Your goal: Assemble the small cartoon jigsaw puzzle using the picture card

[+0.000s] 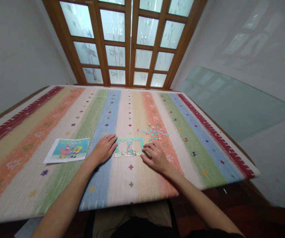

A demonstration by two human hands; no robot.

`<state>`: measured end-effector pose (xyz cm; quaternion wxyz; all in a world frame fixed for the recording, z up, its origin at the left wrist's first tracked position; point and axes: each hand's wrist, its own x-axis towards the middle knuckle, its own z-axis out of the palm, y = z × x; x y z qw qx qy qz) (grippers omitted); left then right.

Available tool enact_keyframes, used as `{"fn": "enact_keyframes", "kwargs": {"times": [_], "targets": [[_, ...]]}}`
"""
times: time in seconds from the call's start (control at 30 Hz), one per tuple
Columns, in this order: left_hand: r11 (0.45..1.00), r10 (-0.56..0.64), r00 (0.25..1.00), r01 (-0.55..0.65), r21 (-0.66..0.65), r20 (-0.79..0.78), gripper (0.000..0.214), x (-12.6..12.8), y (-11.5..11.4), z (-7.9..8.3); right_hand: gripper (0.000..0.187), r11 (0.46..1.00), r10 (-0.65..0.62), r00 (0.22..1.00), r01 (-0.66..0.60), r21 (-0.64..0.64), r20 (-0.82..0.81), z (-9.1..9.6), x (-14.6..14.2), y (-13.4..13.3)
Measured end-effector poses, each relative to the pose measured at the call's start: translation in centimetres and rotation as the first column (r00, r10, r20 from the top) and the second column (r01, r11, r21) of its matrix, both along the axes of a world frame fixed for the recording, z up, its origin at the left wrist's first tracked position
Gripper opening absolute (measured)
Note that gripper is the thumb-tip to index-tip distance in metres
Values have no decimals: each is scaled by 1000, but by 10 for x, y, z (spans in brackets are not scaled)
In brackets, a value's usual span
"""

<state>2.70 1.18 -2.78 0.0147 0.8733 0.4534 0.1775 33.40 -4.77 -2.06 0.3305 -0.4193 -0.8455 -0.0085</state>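
Note:
A small, partly assembled jigsaw puzzle [129, 147] lies on the striped cloth in front of me, its teal border joined and gaps inside. My left hand [104, 148] rests flat beside its left edge, fingers stretched and touching the frame. My right hand [154, 156] lies at the puzzle's right edge, fingers loosely curled with the tips pressing the border. Neither hand visibly holds a piece. Several loose puzzle pieces [154, 131] are scattered just beyond my right hand.
A cartoon reference picture [68, 149] lies to the left of my left hand. The striped table cloth [45, 125] covers the whole table. A glass sheet [231, 102] leans against the right wall. Wooden-framed frosted doors [129, 43] stand behind the table.

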Motion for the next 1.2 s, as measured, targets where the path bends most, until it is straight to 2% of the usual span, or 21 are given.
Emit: {"fn": "enact_keyframes", "kwargs": {"times": [0.47,0.83,1.03,1.2], "targets": [[1000,-4,1000,4,9,-4,47,-1,2,-3,8,1000,8,999,-9,-21,-39,-3,3,-3],[1000,2,1000,-2,-6,-9,48,-1,1,-2,6,999,9,999,-10,-34,-44,1,11,-2],[1000,-4,1000,4,-4,1,48,-2,2,-4,14,999,-25,999,24,-32,-41,11,30,9],[1000,-4,1000,4,1,8,45,-2,2,-4,13,988,-156,984,155,-21,-88,14,59,26]]}}
